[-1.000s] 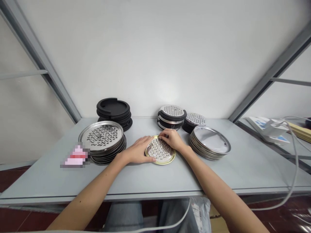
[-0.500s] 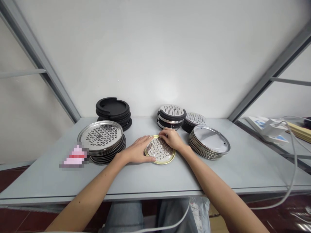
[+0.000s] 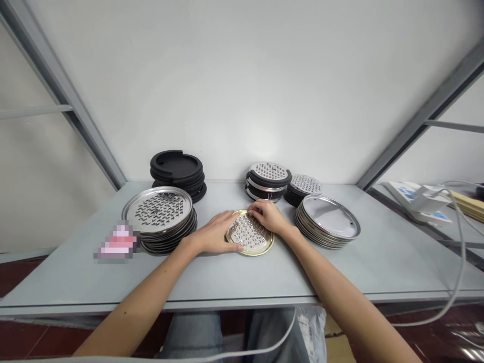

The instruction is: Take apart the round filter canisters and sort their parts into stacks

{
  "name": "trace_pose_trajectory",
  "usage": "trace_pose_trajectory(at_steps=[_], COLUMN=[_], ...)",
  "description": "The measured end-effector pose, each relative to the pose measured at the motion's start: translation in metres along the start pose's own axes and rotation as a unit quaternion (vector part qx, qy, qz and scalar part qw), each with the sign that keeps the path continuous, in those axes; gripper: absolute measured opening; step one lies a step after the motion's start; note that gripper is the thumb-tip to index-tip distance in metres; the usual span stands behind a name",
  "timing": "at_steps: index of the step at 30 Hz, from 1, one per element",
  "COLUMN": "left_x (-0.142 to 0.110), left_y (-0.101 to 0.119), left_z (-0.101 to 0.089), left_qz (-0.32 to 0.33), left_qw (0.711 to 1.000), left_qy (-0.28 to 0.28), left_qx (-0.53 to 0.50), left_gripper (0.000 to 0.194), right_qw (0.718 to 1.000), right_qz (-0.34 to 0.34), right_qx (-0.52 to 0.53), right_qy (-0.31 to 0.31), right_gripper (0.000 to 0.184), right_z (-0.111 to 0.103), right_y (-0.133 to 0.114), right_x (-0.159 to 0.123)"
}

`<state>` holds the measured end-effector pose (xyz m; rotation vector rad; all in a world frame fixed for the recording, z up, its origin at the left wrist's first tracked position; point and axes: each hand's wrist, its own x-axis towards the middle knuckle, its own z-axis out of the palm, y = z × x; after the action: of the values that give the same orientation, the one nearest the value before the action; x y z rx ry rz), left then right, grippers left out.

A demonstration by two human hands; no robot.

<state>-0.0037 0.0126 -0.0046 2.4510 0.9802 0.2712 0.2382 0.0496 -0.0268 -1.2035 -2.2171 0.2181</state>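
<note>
A round metal grater plate (image 3: 251, 234) with a yellowish rim lies on the grey table in front of me. My left hand (image 3: 217, 233) grips its left side, thumb along the near edge and fingers around the far left. At the far rim, my right hand (image 3: 266, 214) is closed, its fingertips pinched together over the plate's edge; whatever is between them is hidden. Just behind its knuckles a thin wire-like tip (image 3: 269, 196) sticks up, and I cannot tell what it belongs to.
Left stand a stack of larger grater plates (image 3: 159, 212) and black round bases (image 3: 179, 166). Behind are a stack of black-ringed graters (image 3: 269, 176) and another grater pile (image 3: 304, 184). Smooth metal lids or plates (image 3: 328, 217) are piled right. A white cable (image 3: 459, 262) hangs at the right.
The view has shifted very slightly. Both hands stay on the grater plate in nearly the same pose.
</note>
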Motion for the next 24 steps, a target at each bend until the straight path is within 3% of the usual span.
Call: trace_pose_trajectory(at_steps=[24], left_x=[0.0003], left_y=[-0.0001], left_z=[-0.0016], left_qz=[-0.015], left_qw=[1.0], left_qy=[-0.008], left_qx=[-0.001], left_gripper=[0.1], right_qw=[1.0], right_qz=[0.013], right_qx=[-0.024], right_qy=[0.0], right_gripper=[0.009], right_z=[0.0073], right_y=[0.0027], right_x=[0.0034])
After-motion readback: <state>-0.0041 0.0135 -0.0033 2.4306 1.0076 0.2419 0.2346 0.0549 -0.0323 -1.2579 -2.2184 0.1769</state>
